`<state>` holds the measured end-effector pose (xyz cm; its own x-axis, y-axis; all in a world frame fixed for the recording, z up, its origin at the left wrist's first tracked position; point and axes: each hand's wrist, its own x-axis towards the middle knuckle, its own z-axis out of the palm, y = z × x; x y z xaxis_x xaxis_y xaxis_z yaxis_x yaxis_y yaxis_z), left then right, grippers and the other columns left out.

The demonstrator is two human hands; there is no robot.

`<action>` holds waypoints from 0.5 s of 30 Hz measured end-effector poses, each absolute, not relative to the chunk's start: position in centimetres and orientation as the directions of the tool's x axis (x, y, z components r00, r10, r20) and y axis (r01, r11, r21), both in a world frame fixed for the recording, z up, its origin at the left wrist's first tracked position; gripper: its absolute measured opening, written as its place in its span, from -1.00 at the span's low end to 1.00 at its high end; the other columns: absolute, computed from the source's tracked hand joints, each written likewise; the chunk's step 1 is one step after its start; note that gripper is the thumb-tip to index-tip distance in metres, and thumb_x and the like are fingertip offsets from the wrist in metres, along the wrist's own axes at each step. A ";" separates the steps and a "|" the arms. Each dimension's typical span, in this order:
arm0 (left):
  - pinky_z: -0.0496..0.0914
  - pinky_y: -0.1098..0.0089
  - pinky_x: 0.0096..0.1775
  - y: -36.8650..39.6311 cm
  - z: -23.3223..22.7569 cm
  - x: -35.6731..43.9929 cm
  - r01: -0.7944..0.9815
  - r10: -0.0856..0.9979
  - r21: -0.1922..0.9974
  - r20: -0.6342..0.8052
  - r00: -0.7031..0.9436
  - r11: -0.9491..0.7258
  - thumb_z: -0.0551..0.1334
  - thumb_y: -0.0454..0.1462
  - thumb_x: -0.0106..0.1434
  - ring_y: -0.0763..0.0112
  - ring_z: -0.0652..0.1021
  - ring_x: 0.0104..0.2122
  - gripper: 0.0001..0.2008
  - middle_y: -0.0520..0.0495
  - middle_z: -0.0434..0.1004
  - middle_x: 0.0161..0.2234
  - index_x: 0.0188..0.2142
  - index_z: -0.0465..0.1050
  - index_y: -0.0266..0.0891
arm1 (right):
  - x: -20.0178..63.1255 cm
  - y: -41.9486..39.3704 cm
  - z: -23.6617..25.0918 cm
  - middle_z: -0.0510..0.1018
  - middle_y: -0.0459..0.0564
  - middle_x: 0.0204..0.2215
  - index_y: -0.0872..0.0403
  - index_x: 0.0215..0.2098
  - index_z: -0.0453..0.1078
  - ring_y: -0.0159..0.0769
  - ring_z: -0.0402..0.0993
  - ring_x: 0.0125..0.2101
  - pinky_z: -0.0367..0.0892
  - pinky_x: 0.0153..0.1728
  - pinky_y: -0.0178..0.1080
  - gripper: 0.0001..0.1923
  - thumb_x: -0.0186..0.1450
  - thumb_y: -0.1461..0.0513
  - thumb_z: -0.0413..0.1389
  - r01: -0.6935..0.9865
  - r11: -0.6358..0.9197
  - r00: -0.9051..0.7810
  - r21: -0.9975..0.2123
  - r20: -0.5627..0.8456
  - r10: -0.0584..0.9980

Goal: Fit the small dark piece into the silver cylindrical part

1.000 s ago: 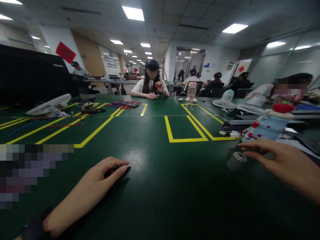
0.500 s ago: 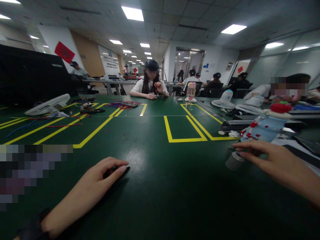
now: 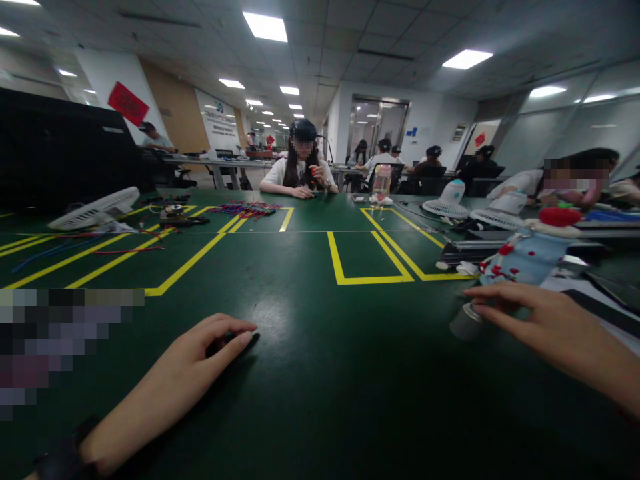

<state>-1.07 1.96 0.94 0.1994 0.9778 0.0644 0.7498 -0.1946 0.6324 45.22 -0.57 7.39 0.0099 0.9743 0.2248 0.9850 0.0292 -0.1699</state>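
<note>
On the near right, my right hand (image 3: 537,317) has its thumb and index finger closed on the top rim of a small grey cylinder (image 3: 466,325). The cylinder leans slightly and sits at or just above the green table (image 3: 320,393); its exact kind cannot be made out. My left hand (image 3: 215,343) rests on the table at the left, fingers loosely curved, with a gap between thumb and index finger and nothing visible in it. Just beyond my right hand stands a light-blue bottle-like object (image 3: 530,253) with red decorations and a red top.
Yellow tape (image 3: 375,281) marks rectangles on the table. Far left are a white fan part (image 3: 95,209), loose wires and a bundle of coloured wires (image 3: 253,209). White fan bases (image 3: 447,200) and a pink bottle (image 3: 382,181) stand farther right. A person (image 3: 300,167) sits opposite.
My right hand and the grey cylinder have shifted very slightly to the left. My left hand is still. The person opposite has tilted their head a little.
</note>
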 end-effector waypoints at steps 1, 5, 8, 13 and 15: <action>0.39 0.19 -0.03 2.0 0.9 -1.1 0.749 0.977 0.633 0.067 0.200 -0.197 0.13 0.02 0.27 0.15 0.52 -0.08 -0.67 -0.01 0.54 -0.08 -0.11 0.51 0.01 | 45.3 -0.6 7.4 0.58 -0.11 -0.14 -0.11 -0.09 0.47 -0.21 0.52 -0.21 0.40 -0.23 -0.20 -0.66 0.25 0.00 0.05 0.985 0.016 0.023 -0.174 0.221 0.975; 0.39 0.23 -0.03 2.1 0.6 -1.2 0.736 0.976 0.646 0.070 0.205 -0.201 0.15 0.01 0.26 0.18 0.52 -0.07 -0.68 0.02 0.54 -0.07 -0.08 0.51 0.03 | 45.4 -0.7 7.4 0.59 -0.06 -0.16 -0.08 -0.09 0.47 -0.20 0.54 -0.25 0.41 -0.27 -0.21 -0.64 0.26 -0.03 0.04 0.983 -0.009 0.060 -0.186 0.272 0.961; 0.39 0.20 -0.02 2.3 0.5 -1.5 0.744 0.975 0.636 0.063 0.213 -0.204 0.15 0.02 0.25 0.15 0.51 -0.07 -0.68 0.01 0.54 -0.08 -0.10 0.52 0.03 | 45.8 -0.7 7.1 0.59 0.01 -0.16 -0.04 -0.03 0.44 -0.16 0.55 -0.21 0.44 -0.25 -0.20 -0.62 0.25 0.02 0.06 0.968 0.034 0.035 -0.247 0.271 0.962; 0.40 0.21 -0.03 2.1 0.5 -1.7 0.740 0.976 0.643 0.052 0.214 -0.196 0.14 0.01 0.26 0.16 0.52 -0.07 -0.67 0.00 0.53 -0.06 -0.06 0.50 0.02 | 47.1 -0.8 5.0 0.49 0.09 0.01 -0.03 0.23 0.17 -0.12 0.53 -0.13 0.49 -0.20 -0.19 -0.28 0.14 -0.01 0.18 0.888 0.041 0.065 -0.457 0.213 0.975; 0.40 0.23 -0.02 2.1 0.5 -1.5 0.731 0.974 0.652 0.050 0.221 -0.199 0.14 0.01 0.27 0.18 0.52 -0.06 -0.66 0.00 0.53 -0.06 -0.05 0.49 0.02 | 46.7 -0.9 4.0 0.52 0.08 -0.04 -0.02 0.18 0.24 -0.13 0.56 -0.20 0.51 -0.28 -0.18 -0.35 0.17 -0.04 0.14 0.895 -0.002 0.078 -0.446 0.152 0.985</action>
